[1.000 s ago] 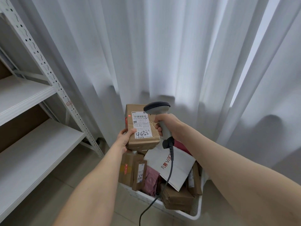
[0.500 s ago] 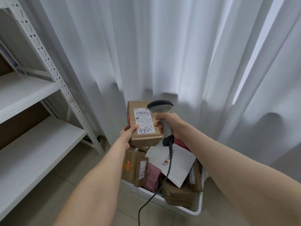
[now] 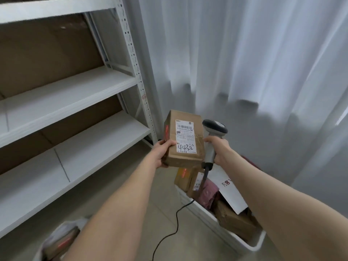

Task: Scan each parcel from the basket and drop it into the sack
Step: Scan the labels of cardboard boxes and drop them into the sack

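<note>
- Parcel (image 3: 185, 140): a brown carton held in the air over the floor, between the shelf rack (image 3: 75, 87) and the basket (image 3: 252, 245). Its label (image 3: 185, 137) faces up toward my camera, so the barcode and the handwritten "4432" are exposed for reading.
- Left grip (image 3: 165, 149): clenched on the parcel's lower left corner, with the thumb on the top face beside the label. Holding at the edge leaves the barcode uncovered.
- Right grip (image 3: 221, 150): wrapped round the handle of the scanner (image 3: 214, 128). The scanner head stands just beside the parcel's upper right edge. I cannot tell whether the trigger is pressed.
- Cable (image 3: 177, 213): hangs slack from the handle base down to the floor, so the scanner is free to move.
- Basket: a white tub on the floor under my right forearm. It holds several cartons (image 3: 231, 223), a pink bag (image 3: 209, 194) and a white envelope (image 3: 231, 193), so I judge much of the task remains.
- Sack (image 3: 62, 227): low at the left, beside my left forearm, with a brown parcel showing inside. It is well apart from the held parcel, so I judge the drop needs a swing down and to the left.
- Curtain (image 3: 244, 53): the pale backdrop behind both grips.
</note>
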